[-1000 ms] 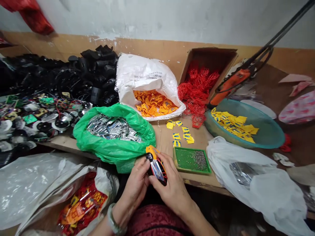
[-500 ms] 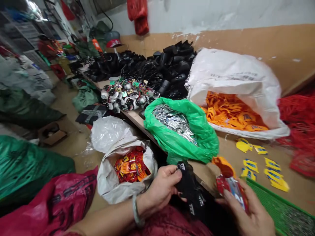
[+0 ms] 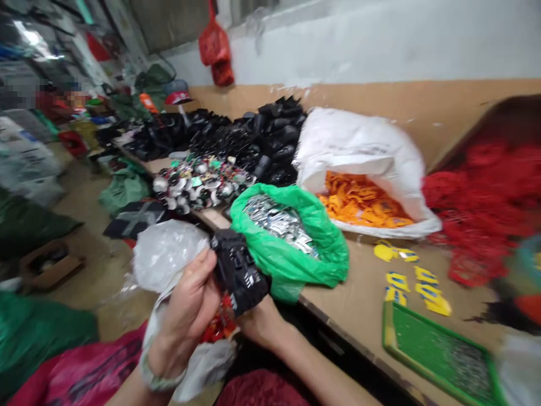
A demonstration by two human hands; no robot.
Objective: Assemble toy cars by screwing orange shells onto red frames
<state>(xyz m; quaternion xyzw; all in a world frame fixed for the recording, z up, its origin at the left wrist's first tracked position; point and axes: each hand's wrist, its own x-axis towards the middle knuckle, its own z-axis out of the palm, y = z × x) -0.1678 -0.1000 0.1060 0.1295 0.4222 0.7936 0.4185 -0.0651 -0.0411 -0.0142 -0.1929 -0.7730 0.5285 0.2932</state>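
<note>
My left hand (image 3: 190, 304) grips a black plastic part (image 3: 239, 270) by its left side, above the white sack of red and orange parts (image 3: 217, 324). Behind and below the black part is my right hand (image 3: 257, 318); its fingers are hidden, so what they hold cannot be made out. Just beyond the black part, a green bag (image 3: 333, 254) stands open at the table edge with shiny metal pieces (image 3: 281, 223) inside. A bracelet (image 3: 158, 378) circles my left wrist.
A white sack (image 3: 359, 132) spills orange pieces (image 3: 359, 197). Yellow pieces (image 3: 431, 290) and a green tray (image 3: 422, 338) of small metal bits lie right. Red netting (image 3: 477, 208) hangs beyond. Black parts (image 3: 270, 132) and wired units (image 3: 203, 180) are heaped at the back.
Both hands have moved left, over the white sack. My right hand has gone behind the black part, and the red piece it held no longer shows in it. The view has swung right.
</note>
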